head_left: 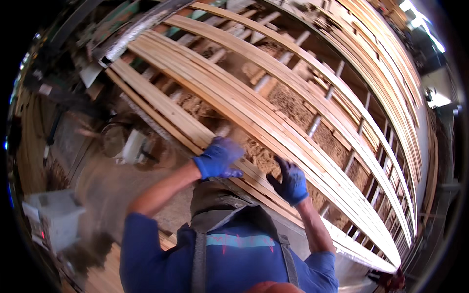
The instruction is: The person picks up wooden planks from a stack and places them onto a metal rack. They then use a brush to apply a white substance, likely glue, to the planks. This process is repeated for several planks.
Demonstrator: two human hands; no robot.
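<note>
Both my hands wear blue work gloves. My left hand (219, 158) is over the nearest pair of long wooden boards (166, 107), its thumb apart from its fingers; motion smears the fingers, and whether they touch the wood I cannot tell. Farther right, my right hand (290, 181) is raised near the same boards, thumb and fingers apart, holding nothing. Just beyond lies a bundle of several pale planks (234, 102) side by side. The boards rest across metal rollers (315, 125).
Wood shavings (290, 107) and offcuts lie beneath the rollers. More single boards (273, 61) and a long stack of planks (376, 44) lie farther off. A metal beam (141, 31) crosses the boards' left ends. A grey box (56, 217) stands at the lower left.
</note>
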